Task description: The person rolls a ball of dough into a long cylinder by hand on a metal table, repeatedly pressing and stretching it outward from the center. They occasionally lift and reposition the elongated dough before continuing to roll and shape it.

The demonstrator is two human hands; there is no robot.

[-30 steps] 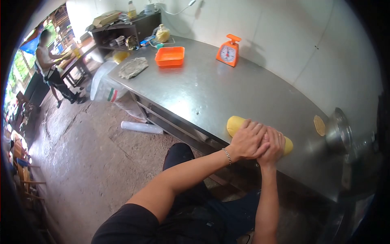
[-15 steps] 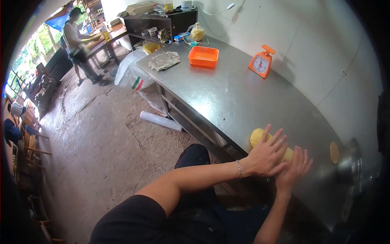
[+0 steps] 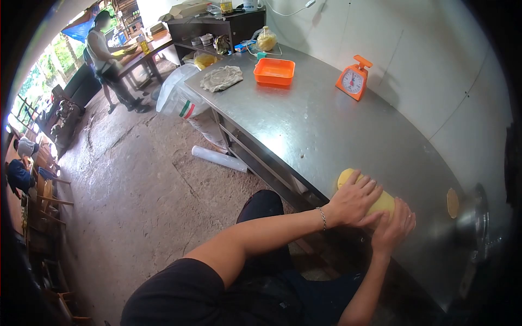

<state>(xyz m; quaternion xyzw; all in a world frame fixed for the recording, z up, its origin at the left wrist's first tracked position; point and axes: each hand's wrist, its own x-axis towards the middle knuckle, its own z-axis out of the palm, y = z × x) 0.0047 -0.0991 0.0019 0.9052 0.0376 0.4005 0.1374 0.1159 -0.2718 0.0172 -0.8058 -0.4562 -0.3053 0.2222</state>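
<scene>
A thick yellow roll of dough (image 3: 382,203) lies on the steel table near its front edge. My left hand (image 3: 354,200), with a chain bracelet at the wrist, rests over the roll's middle and far part, fingers curled across the top. Gripping the near end is my right hand (image 3: 394,224), its fingers bent round the dough. The two hands almost meet at the thumbs. Part of the roll is hidden beneath them.
On the steel table (image 3: 326,127) stand an orange kitchen scale (image 3: 352,80), an orange tray (image 3: 274,72) and a crumpled cloth (image 3: 221,79). A flat tan oval piece (image 3: 452,203) lies near a metal bowl (image 3: 474,223). Another person (image 3: 103,54) stands at a far table.
My fingers were stretched flatter over the dough; now they curl down round it. More of the roll's yellow surface shows between my hands. The view has shifted slightly.
</scene>
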